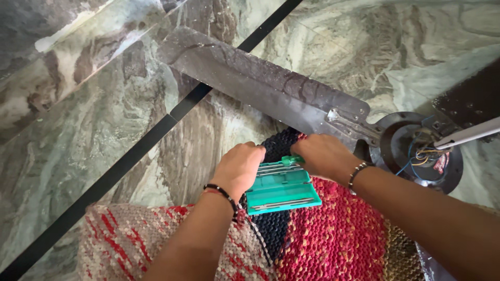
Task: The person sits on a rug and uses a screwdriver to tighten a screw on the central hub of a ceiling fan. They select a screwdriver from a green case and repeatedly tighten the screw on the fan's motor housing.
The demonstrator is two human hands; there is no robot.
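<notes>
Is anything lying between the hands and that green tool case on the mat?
Nothing visible does. The left hand is already against the left edge of the green tool case, and the right hand is at its top right corner, over the green-handled tool. The case lies open on the woven mat.

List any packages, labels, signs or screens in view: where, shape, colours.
Tool case: open green plastic box on the woven rug, rectangular, thin metal bits in rows; left hand and right hand grip its far edge.
No labels, signs or screens visible.
</notes>
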